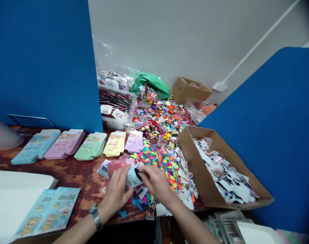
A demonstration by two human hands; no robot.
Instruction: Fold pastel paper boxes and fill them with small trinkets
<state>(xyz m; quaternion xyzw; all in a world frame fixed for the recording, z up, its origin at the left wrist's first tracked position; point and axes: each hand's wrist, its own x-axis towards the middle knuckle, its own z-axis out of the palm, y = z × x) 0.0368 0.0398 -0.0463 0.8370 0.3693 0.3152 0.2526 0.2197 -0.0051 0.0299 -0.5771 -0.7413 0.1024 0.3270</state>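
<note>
So, the left hand point(115, 194) and right hand point(155, 181) are both closed on a pale-blue printed card box point(132, 177), held above the brown patterned desk point(68, 173). Risk: a knocked wrist could push loose multicoloured paper shapes point(159, 166) off the front edge, where they already sit close. Moving room: desk strip left of the hands.

Blue partition point(42, 61) at left, cardboard box point(197, 169) (full of paper cutouts point(225, 173)) by the right hand point(155, 181), colored scraps point(159, 166) piled ahead
</note>
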